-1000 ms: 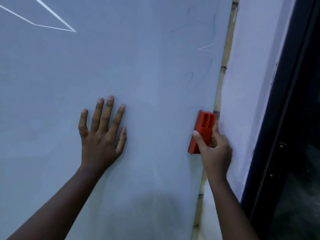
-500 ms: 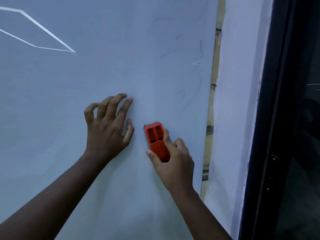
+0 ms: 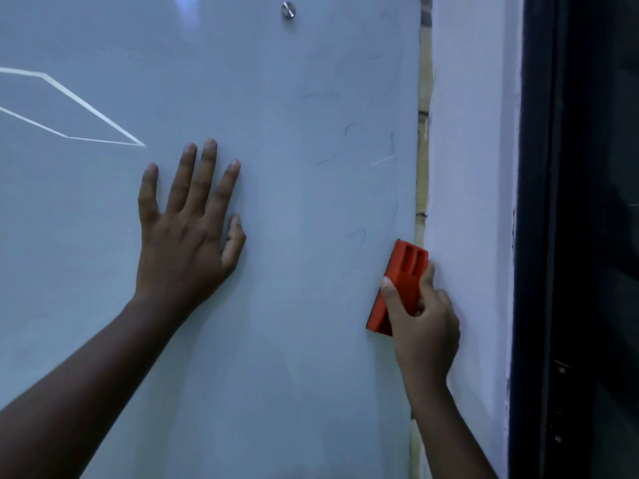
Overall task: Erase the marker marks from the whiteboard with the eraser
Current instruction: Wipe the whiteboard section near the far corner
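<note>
The pale whiteboard fills the left and middle of the head view. Faint blue marker marks curl near its right edge, above the eraser. An orange eraser is pressed against the board's right edge, and my right hand grips it from below with thumb and fingers around its body. Flat on the board at centre left lies my left hand, fingers spread, holding nothing.
A metal mounting stud sits near the board's top. White reflected lines cross the upper left. Right of the board come a narrow gap, a white wall and a dark door frame.
My right hand has swept the eraser from the board's middle back to its right edge. My left hand has flattened from curled fingers to a spread palm.
</note>
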`<state>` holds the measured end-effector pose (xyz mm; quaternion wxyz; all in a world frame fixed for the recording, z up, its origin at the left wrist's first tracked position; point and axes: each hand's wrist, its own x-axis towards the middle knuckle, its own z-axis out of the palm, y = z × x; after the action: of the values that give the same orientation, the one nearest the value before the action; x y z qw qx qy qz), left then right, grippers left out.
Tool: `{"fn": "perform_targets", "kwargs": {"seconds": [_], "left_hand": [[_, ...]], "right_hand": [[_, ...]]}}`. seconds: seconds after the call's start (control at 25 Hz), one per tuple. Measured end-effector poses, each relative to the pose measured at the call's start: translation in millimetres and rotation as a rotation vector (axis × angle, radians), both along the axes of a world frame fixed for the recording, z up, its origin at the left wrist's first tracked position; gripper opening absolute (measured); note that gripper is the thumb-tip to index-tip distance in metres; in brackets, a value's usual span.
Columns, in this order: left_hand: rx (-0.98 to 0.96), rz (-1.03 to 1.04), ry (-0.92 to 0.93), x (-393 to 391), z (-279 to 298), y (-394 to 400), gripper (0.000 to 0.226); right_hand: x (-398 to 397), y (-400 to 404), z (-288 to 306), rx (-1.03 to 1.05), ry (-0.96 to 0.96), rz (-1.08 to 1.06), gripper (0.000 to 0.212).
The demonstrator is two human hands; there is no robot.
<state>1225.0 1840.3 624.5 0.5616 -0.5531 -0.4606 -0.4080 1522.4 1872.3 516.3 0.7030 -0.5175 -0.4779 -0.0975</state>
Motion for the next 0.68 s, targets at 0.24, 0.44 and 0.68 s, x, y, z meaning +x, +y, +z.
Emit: {"fn": "perform_targets", "kwargs": {"seconds": [0.24, 0.44, 0.68], "left_hand": [[-0.006, -0.008, 0.001, 1.3, -1.8, 0.6, 0.068], [-0.001, -0.004, 0.016, -1.2, -0.5, 0.3, 0.069], [0.029, -0.018, 0.040, -3.3, -0.6, 1.3, 0.066]], "right_hand": [[-74.7, -24.3, 34.2, 0.101, -0.332, 0.119, 0.077], [-81.6, -30.1, 42.4, 0.159, -0.603, 0.050, 0.078], [-4.2, -1.6, 84.1, 0.023, -0.238, -0.037, 0.078]]}}
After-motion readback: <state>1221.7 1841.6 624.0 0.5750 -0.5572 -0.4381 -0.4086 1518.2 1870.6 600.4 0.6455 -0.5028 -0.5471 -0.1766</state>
